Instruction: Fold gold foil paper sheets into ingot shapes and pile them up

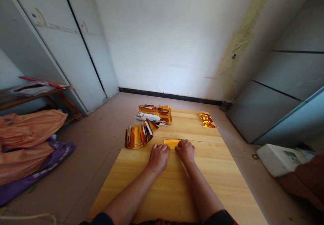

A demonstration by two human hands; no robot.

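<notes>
One gold strip [172,143] on the table [174,188] is partly covered by the left hand [159,156] and right hand [186,151], set apart; their grip cannot be told. Foil stacks [138,136] are stood to the left, shiny gold pieces [208,121] placed far right.

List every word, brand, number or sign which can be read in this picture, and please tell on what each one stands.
No text can be read here.
Purple bag: white marks like letters, too blurred to read.
Orange bag: dark marks, too unclear to read.
White packet: faint marks, too small to read.
White box: a dark patch, nothing legible.
</notes>
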